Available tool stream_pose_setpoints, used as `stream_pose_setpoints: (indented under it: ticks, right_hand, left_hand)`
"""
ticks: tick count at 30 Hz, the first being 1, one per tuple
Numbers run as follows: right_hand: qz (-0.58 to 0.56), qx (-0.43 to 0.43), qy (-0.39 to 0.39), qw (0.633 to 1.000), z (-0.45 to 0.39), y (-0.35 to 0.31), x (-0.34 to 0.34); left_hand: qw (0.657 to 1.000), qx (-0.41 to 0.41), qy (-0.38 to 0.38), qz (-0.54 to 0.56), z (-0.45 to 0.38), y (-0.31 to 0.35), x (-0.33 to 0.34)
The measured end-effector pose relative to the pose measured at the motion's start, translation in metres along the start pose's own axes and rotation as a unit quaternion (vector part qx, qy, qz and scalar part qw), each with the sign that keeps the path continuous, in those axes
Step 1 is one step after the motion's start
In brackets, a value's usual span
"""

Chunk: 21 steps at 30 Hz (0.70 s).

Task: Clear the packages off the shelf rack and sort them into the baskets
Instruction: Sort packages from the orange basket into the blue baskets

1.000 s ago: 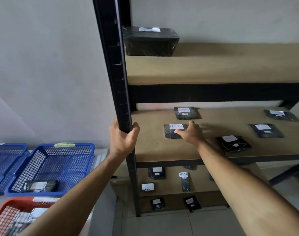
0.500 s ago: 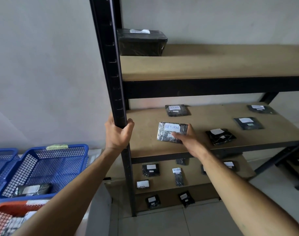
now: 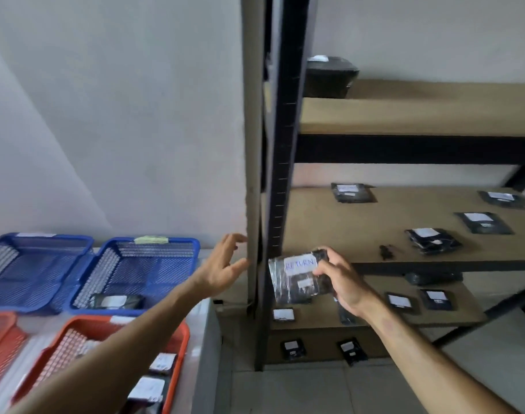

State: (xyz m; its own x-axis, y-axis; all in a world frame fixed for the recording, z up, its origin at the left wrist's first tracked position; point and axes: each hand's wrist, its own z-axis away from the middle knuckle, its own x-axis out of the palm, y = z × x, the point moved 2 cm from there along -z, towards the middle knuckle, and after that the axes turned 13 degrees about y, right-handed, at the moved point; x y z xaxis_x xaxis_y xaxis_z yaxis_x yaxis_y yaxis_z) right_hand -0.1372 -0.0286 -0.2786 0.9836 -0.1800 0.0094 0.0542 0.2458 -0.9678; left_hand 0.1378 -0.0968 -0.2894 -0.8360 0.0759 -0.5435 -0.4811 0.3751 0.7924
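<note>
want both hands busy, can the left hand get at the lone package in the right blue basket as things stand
Probably yes. The left hand is open, holds nothing and hovers just right of the blue basket, whose top is open. The package lies uncovered near its front wall, below the forearm, with nothing between them.

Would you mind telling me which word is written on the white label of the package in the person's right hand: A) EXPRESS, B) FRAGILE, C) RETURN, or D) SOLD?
C: the right hand grips a black package just in front of the shelf rack, and its white label reads RETURN.
</note>
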Motion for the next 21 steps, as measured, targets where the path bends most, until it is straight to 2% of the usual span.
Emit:
stream_pose_setpoints:
  ticks: [3, 7, 11, 14, 18, 21]
  right_hand:
    - [0.028, 0.027, -0.082, 0.996, 0.009, 0.013, 0.065]
    - [0.055, 0.027, -0.104, 0.993, 0.002, 0.035, 0.16]
    - [0.078, 0.024, -0.103, 0.991, -0.029, 0.059, 0.253]
    - [0.103, 0.034, -0.06, 0.992, -0.054, 0.081, 0.321]
    - [0.134, 0.035, -0.028, 0.99, -0.087, 0.113, 0.405]
    - [0.173, 0.049, -0.003, 0.984, -0.111, 0.136, 0.449]
  left_hand:
    - [0.995, -0.092, 0.009, -0.041, 0.036, -0.059, -0.041]
    - [0.973, -0.203, 0.026, -0.107, 0.07, -0.132, -0.116]
    - [0.948, -0.265, 0.078, -0.158, 0.093, -0.209, -0.189]
    - [0.924, -0.311, 0.105, -0.196, 0.106, -0.26, -0.232]
    - [0.916, -0.332, 0.09, -0.207, 0.116, -0.318, -0.272]
    - [0.922, -0.344, 0.038, -0.174, 0.116, -0.355, -0.283]
